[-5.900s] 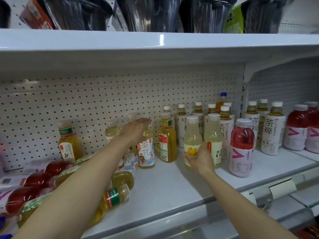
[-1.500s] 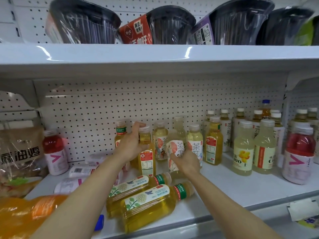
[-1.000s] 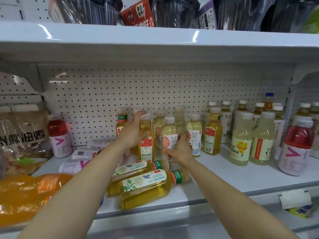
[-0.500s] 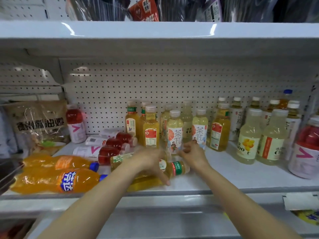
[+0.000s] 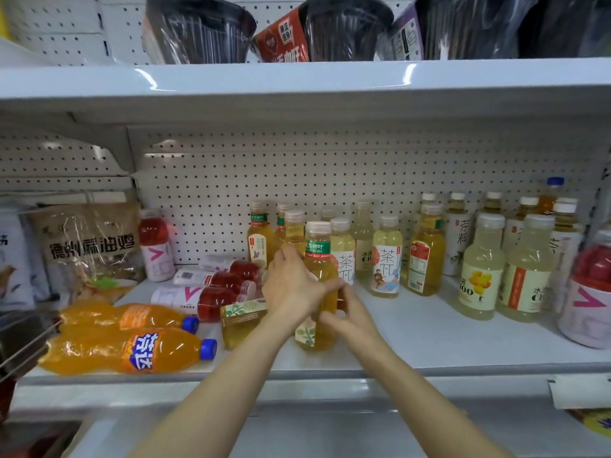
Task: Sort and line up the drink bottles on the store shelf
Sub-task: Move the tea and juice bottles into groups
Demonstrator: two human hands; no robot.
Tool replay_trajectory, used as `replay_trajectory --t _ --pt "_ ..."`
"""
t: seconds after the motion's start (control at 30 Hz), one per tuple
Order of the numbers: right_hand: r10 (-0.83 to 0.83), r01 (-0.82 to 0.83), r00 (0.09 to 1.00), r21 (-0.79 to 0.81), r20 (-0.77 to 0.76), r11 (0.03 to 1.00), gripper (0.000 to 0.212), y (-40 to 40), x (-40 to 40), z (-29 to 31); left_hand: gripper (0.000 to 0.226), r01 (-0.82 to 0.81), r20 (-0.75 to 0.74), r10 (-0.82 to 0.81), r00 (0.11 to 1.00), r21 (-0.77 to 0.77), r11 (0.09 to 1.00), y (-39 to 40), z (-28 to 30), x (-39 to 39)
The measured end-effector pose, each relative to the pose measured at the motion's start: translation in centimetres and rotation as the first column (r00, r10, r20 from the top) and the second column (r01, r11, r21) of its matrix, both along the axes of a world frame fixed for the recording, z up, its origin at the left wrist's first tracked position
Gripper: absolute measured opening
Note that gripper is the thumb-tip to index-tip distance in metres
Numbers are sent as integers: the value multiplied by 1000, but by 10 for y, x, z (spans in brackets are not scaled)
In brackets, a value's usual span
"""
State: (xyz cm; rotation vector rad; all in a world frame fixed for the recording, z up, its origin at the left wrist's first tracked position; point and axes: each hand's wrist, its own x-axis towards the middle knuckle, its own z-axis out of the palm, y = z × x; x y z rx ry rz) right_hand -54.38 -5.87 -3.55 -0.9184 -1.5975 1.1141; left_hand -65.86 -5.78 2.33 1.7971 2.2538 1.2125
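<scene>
Step in hand: standing fallen tea bottle (image 5: 317,282) upright near shelf (image 5: 429,338) front edge, middle. Left hand (image 5: 292,287) wraps it, fingers curled; right hand (image 5: 350,312) steadies lower side. Next: push it back into row, then lift second lying bottle (image 5: 241,320).

Counted two orange soda bottles (image 5: 125,350) lying flat, three red drink bottles (image 5: 211,297) lying down, two more red ones upright (image 5: 155,246), two pale yellow bottles (image 5: 481,269) at front right, two hands (image 5: 291,289).
</scene>
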Motion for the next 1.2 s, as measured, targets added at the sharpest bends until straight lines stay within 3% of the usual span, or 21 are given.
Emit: replay_trajectory --t 0.07,0.13,0.2,0.23,0.3,0.37,0.43,0.6,0.73,0.83,1.03,1.1,1.2 --pt "-217 215 974 43 61 976 63 6 -7 1 94 -16 -23 17 1000 44 999 1 -5 15" --pt "-336 332 940 63 61 941 57 11 -2 2 90 104 24 -105 994 45 994 1 -5 17" --pt "-316 316 948 20 31 949 59 16 11 3 80 279 151 -273 950 -15 960 3 1 -1" --pt "-292 292 956 0 31 956 61 18 18 4 78 312 137 -300 944 -70 948 5 4 -15" --pt "-266 267 963 -25 51 963 63 22 30 7 81 251 -19 -266 964 -269 930 12 2 -47" --pt "-228 230 973 -52 48 972 60 25 35 9 81 161 -154 -275 949 -515 842 16 -6 -66" --pt "-175 179 983 -60 61 982 58 24 36 11 85 130 -176 -281 943 -585 800 17 -17 -69" --pt "-123 126 991 -80 42 989 63 26 43 7 81 107 -163 -183 969 -391 914 15 -26 -72" --pt "-91 91 996 -88 10 992 62 27 48 5 79 29 -8 -30 1000 -91 995 4 -20 -69" --pt "-94 94 996 -92 -1 991 64 29 46 4 85 -62 179 47 983 79 995 8 -18 -60" --pt "-98 100 995 -102 23 990 65 36 42 5 91 -194 336 108 936 233 953 14 -42 -31" --pt "-91 93 996 -100 27 991 64 38 44 5 97 -158 352 64 934 245 956 16 -49 -31" --pt "-96 98 995 -97 33 990 66 39 49 4 101 -1 393 -45 918 117 993 14 -68 -39"
